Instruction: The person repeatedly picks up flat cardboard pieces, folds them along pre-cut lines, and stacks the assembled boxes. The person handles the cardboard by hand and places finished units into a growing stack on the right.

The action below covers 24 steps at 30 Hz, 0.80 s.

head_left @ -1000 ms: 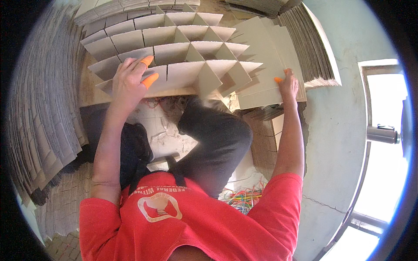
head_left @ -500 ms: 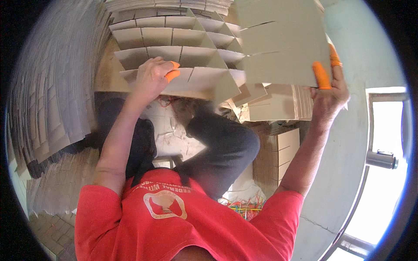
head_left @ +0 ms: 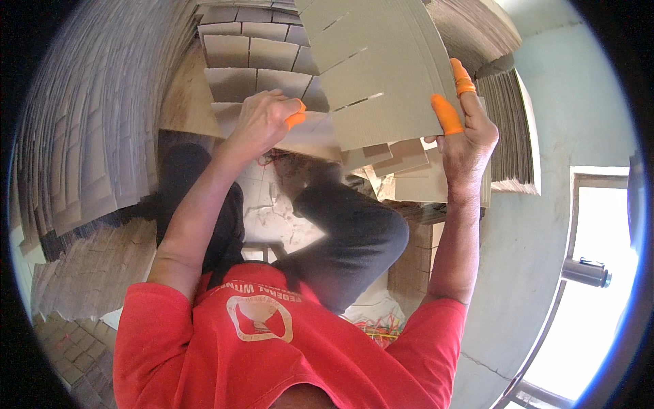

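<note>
In my right hand point(head_left: 470, 136) is a slotted cardboard divider strip point(head_left: 388, 61), gripped near its right edge. Orange finger covers show on the thumb and a finger. The strip slants over several upright cardboard partitions point(head_left: 230, 85), which stand in rows and carry slots. My left hand point(head_left: 266, 119) is closed at the nearest partition point(head_left: 310, 133), its orange-covered fingertips pinching the top edge. The raised strip hides the right part of these rows, so I cannot tell whether its slots touch them.
Tall stacks of cardboard point(head_left: 102, 102) fill the left side. More stacked cardboard point(head_left: 507, 123) stands at the right by the wall. Loose cardboard pieces point(head_left: 409, 160) lie below the raised strip. Coloured ties point(head_left: 378, 326) lie low beside my leg, and a window point(head_left: 599, 225) is at far right.
My right hand has brought the divider strip leftward, over the partition rows. My left hand has shifted slightly right along the nearest partition. The stack by the right wall now shows.
</note>
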Tool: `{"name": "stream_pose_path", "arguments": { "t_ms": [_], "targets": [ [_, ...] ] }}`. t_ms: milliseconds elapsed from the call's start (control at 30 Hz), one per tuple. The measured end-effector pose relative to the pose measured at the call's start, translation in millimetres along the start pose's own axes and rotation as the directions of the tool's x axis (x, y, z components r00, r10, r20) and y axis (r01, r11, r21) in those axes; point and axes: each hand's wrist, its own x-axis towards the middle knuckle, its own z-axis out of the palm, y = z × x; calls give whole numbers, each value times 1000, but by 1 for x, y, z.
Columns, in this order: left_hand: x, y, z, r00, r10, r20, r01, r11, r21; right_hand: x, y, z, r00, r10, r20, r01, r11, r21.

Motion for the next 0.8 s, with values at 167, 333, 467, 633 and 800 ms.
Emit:
{"name": "stream_pose_path", "arguments": {
  "t_ms": [167,333,467,633,800],
  "targets": [
    [2,-3,5,1000,-12,-3,12,1000,-2,-4,12,12,995,-99,2,99,995,2],
    [2,-8,8,1000,-8,-2,8,1000,7,-2,9,16,987,-151,-52,153,988,28],
    [5,-3,4,1000,-8,-11,8,1000,-7,-10,8,24,992,-108,59,108,994,-6],
    [5,-5,4,999,-29,-21,28,999,-29,-11,11,34,992,-84,96,76,994,77],
    [9,-8,8,999,-17,-44,14,998,-60,-5,24,58,967,-125,222,101,988,117]
  ]
}}
